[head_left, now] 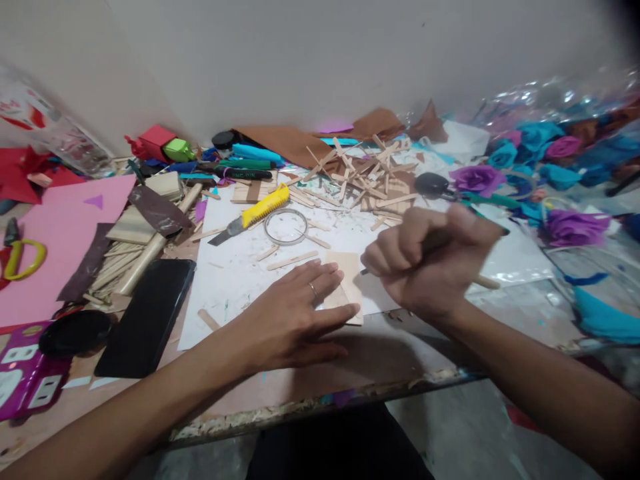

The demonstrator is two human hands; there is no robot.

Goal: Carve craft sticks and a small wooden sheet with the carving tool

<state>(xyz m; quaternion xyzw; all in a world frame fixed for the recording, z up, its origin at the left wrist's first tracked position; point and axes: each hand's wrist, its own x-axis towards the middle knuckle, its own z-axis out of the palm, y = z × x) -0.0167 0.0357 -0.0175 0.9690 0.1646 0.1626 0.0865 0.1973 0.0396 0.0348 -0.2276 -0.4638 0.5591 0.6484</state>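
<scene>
My left hand (295, 313) lies with fingers outstretched on a small pale wooden piece (350, 273), partly covering it on the white paper sheet (240, 273). A ring is on one finger. To its right, my right hand (430, 257) is raised and closed around a slim dark pen (364, 271); the fist hides most of it, and a dark end shows on either side. Beyond my left hand are a clear round ring (285, 227), a yellow box cutter (260, 208) with its blade out, and loose craft sticks (293, 261).
A heap of craft sticks (370, 173) lies at the back. Left are a black phone (145, 320), a round black lid (75, 332), pink paper (60, 240) and yellow-handled scissors (25, 260). Paper flowers (577, 227) crowd the right. The table's worn edge (280, 417) runs nearest me.
</scene>
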